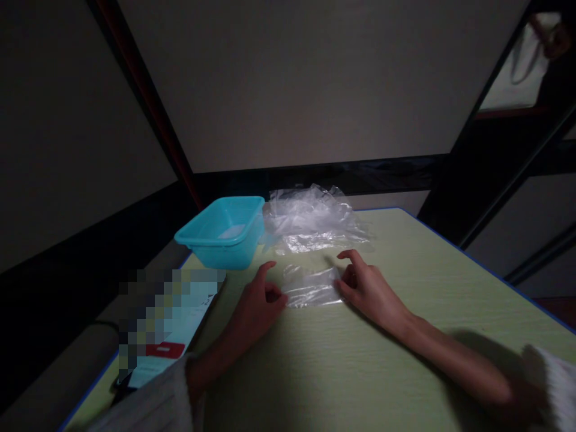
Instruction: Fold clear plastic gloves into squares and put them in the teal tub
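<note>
A small clear plastic bag (310, 288) lies flat on the pale green table (288, 372), between my two hands. My left hand (263, 297) is at its left edge, thumb at the corner and index finger raised and curved. At the right edge, my right hand (364, 285) has its thumb on the plastic, its index finger raised and bent and the other fingers curled in. Whether either hand pinches the film is hard to make out. Just beyond the bag sits a crumpled heap of clear plastic bags (310, 216).
A turquoise basket (229, 255) with something whitish inside stands at the back left. Nearer on the left lies a device with a lit, partly pixelated screen (180, 324). A grey wall panel (288, 90) rises behind the table, and a white bag (522, 72) hangs at the upper right.
</note>
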A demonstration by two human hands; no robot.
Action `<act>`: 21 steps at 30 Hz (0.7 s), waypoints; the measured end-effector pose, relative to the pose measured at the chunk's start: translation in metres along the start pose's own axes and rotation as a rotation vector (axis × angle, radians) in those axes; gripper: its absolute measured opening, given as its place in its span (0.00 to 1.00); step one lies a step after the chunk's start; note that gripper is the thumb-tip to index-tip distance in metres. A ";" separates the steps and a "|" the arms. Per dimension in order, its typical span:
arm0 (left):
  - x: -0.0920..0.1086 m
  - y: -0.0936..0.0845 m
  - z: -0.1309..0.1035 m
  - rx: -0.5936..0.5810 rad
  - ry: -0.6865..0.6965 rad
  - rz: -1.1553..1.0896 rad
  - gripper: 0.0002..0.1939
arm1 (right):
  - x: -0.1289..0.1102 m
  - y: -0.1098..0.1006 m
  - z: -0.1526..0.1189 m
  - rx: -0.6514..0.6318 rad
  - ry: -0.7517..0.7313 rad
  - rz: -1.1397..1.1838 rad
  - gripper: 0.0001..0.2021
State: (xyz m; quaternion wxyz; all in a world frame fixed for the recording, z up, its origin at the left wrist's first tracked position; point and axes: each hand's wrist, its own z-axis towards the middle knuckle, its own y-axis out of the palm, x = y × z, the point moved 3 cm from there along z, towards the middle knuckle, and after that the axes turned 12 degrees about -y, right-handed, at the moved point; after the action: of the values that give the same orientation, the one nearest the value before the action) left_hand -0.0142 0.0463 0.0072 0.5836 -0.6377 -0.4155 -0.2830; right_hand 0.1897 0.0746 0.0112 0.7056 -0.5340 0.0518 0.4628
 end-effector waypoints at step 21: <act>0.001 0.005 0.037 0.329 -0.028 0.008 0.18 | -0.007 -0.001 -0.006 -0.061 -0.212 -0.166 0.13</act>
State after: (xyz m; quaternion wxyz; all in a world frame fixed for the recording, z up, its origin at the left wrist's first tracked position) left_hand -0.0142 0.0832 -0.0004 0.6751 -0.5392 -0.4620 -0.2000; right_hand 0.1892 0.0656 0.0137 0.7265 -0.5057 -0.0815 0.4580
